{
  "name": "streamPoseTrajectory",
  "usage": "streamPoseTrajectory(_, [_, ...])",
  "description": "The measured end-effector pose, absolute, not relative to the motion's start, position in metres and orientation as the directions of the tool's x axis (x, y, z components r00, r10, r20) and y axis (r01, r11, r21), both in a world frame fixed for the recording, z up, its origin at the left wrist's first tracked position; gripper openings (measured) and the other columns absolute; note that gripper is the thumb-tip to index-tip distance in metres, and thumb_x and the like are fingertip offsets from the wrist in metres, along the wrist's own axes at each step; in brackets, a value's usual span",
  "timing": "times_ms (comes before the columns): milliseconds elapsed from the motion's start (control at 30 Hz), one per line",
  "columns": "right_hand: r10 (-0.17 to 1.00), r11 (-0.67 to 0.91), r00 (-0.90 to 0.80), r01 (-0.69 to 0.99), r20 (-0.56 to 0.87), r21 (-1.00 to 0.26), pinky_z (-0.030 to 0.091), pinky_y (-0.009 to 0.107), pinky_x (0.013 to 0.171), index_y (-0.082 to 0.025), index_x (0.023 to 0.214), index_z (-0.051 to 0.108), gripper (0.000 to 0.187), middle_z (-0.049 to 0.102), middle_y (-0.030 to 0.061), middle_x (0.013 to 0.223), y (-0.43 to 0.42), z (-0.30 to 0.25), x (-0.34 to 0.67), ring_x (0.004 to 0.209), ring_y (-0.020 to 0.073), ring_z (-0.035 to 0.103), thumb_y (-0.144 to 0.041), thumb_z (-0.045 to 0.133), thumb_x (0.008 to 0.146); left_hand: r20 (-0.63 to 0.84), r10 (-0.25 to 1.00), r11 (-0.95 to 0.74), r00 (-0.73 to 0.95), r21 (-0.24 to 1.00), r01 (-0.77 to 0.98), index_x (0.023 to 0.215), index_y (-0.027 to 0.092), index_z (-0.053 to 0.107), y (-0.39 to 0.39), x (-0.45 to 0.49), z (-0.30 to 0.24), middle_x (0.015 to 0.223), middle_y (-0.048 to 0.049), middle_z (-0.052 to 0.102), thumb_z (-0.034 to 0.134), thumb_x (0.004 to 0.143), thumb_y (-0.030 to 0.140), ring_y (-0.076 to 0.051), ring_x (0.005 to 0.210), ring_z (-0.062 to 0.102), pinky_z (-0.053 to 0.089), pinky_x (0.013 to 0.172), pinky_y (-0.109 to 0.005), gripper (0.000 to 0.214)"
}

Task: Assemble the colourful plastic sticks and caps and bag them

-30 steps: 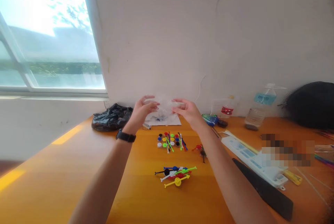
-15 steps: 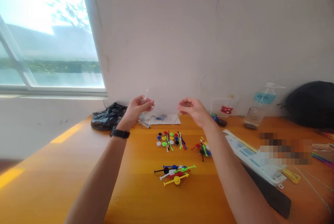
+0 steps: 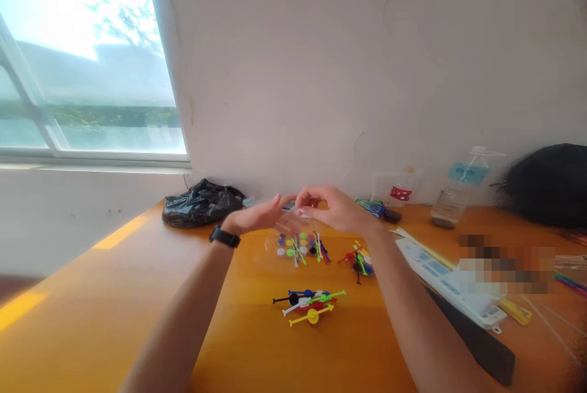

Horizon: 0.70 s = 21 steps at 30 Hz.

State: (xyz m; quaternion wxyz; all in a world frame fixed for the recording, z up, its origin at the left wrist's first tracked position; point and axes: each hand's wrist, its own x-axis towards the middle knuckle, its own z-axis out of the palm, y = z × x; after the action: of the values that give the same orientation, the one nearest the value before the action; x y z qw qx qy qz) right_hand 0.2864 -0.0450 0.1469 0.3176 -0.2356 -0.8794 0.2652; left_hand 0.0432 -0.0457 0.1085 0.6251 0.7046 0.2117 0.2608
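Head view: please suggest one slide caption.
Right hand pinching clear plastic film, left hand open, above orange-brown wooden table with multicoloured plastic arrows.

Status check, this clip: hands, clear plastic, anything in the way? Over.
Left hand open, fingers outstretched. Right hand pinching clear plastic. Far colored pieces partly behind it in view; contact unclear.

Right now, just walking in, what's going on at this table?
A person's right hand pinches what looks like clear plastic above the table, with the left hand stretched flat beside it. On the table lie colourful pieces: a pile of arrows nearest the person, discs and arrows farther back, and a small cluster to the right.
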Motion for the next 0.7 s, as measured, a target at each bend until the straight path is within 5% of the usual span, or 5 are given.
streamPoseTrajectory(267, [0.574, 0.784, -0.644, 0.254, 0.506, -0.567, 0.052, 0.031, 0.086, -0.022, 0.097, 0.071, 0.014, 0.075, 0.003, 0.098, -0.048, 0.15, 0.29, 0.093, 0.0196, 0.068, -0.035, 0.066, 0.094, 0.115, 0.51, -0.07, 0.853, 0.993, -0.092, 0.152, 0.028, 0.048, -0.029, 0.058, 0.077, 0.125, -0.0166, 0.071, 0.065, 0.083, 0.081, -0.034, 0.109, 0.07, 0.052, 0.094, -0.045, 0.089])
streamPoseTrajectory(467, [0.594, 0.757, -0.738, 0.38, 0.32, -0.531, 0.051, 0.031, 0.082, -0.023, 0.093, 0.08, 0.016, 0.079, 0.0016, 0.092, -0.059, 0.155, 0.297, 0.09, 0.0222, 0.071, -0.034, 0.07, 0.09, 0.169, 0.558, -0.274, 0.813, 0.962, -0.012, 0.158, 0.027, 0.043, -0.026, 0.038, 0.088, 0.139, -0.0151, 0.063, 0.064, 0.098, 0.057, -0.032, 0.118, 0.066, 0.045, 0.108, -0.049, 0.07])
streamPoseTrajectory(567, [0.58, 0.758, -0.771, 0.392, 0.263, -0.522, 0.05, 0.03, 0.078, -0.027, 0.106, 0.083, 0.022, 0.081, 0.001, 0.102, -0.068, 0.158, 0.295, 0.09, 0.0226, 0.071, -0.035, 0.071, 0.089, 0.188, 0.581, -0.393, 0.792, 0.917, 0.071, 0.154, 0.028, 0.05, -0.032, 0.036, 0.098, 0.148, -0.0108, 0.059, 0.067, 0.097, 0.05, -0.033, 0.135, 0.056, 0.036, 0.119, -0.047, 0.063])
streamPoseTrajectory(700, [0.531, 0.759, -0.832, 0.383, 0.16, -0.527, 0.048, 0.028, 0.073, -0.028, 0.115, 0.079, 0.034, 0.079, 0.0007, 0.104, -0.078, 0.162, 0.293, 0.087, 0.0216, 0.07, -0.044, 0.077, 0.085, 0.151, 0.511, -0.456, 0.846, 0.882, 0.118, 0.145, 0.022, 0.059, -0.037, 0.046, 0.107, 0.137, -0.0121, 0.066, 0.071, 0.094, 0.053, -0.033, 0.125, 0.062, 0.047, 0.108, -0.044, 0.062])
